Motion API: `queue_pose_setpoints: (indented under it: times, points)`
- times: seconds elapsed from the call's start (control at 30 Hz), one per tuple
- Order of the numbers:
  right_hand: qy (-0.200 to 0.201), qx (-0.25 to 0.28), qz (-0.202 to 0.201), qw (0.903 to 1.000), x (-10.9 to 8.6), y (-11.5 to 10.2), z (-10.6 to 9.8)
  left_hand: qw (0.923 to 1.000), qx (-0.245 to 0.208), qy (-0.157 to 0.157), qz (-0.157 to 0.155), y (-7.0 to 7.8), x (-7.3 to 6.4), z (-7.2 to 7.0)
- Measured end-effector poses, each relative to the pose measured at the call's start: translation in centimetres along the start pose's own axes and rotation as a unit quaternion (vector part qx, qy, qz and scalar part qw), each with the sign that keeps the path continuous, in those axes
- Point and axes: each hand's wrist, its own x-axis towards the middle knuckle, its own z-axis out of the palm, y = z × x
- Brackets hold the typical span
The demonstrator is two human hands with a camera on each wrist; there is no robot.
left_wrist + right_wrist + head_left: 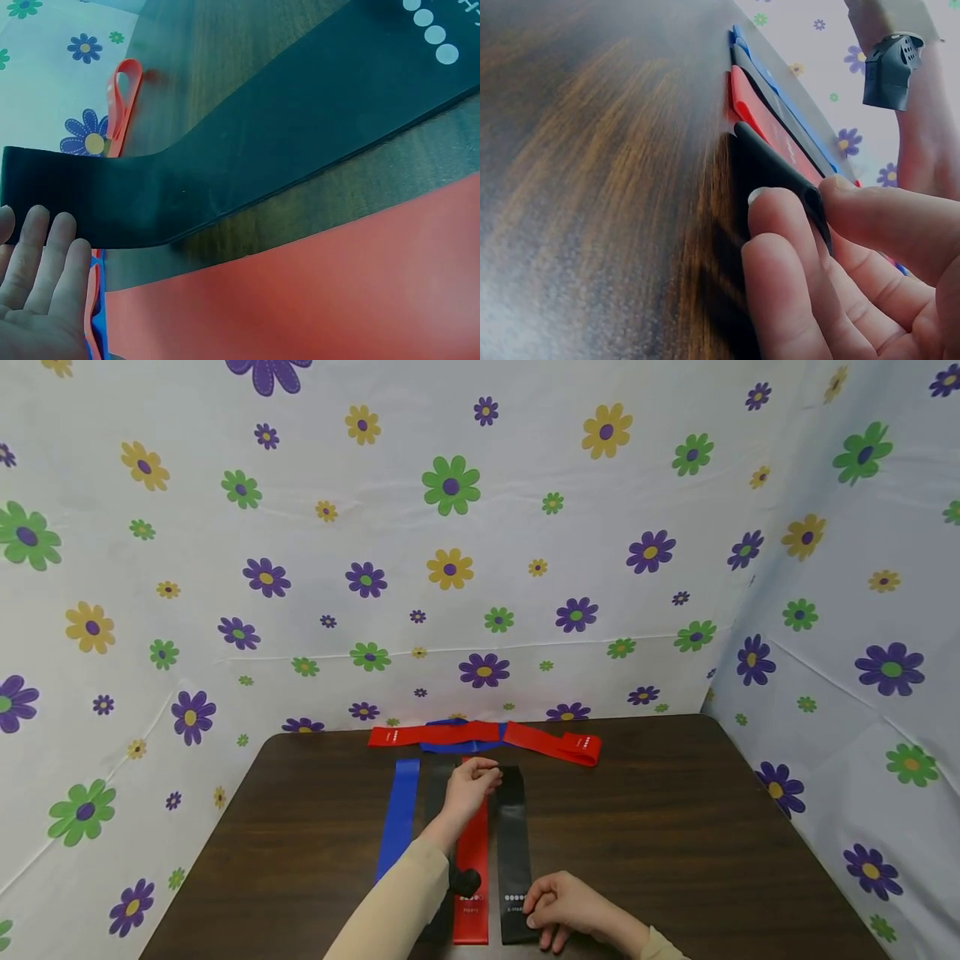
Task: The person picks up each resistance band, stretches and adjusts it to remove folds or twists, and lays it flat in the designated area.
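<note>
A black resistance band lies lengthwise on the table, with white dots and lettering near its close end. My left hand pinches its far end at the left corner. That end is bent up off the table in the left wrist view, where the fingers look fairly straight against the band's edge. At the near end my right hand pinches the band's right edge between thumb and fingers. Directly left lies a red band marked Heavy, partly covered by my left wrist and its camera.
Another black band and a blue band lie further left, partly under my left sleeve. Red bands and a blue band lie crosswise at the back of the dark wood table. A flowered cloth stands behind.
</note>
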Motion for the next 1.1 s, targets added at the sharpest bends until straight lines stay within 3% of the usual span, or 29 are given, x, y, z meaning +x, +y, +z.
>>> queue_pose_setpoints:
  times: [0.17,0.4,0.73,1.1]
  points:
    - [-0.003,0.001,0.006,1.0,0.0,0.0,-0.1,0.9998,-0.005,-0.017,-0.01,-0.2,-0.4,0.5]
    - [0.001,-0.007,0.005,1.0,0.1,0.2,-0.2,0.9991,0.005,-0.03,-0.029,-2.0,-0.3,1.4]
    - [0.007,-0.031,-0.014,0.9994,0.5,0.8,0.0,0.9975,0.016,-0.052,-0.046,-3.4,-0.9,1.7]
    - [0.011,-0.073,-0.018,0.9971,0.5,0.4,0.3,0.9973,0.037,-0.055,-0.03,-3.8,-1.4,2.4]
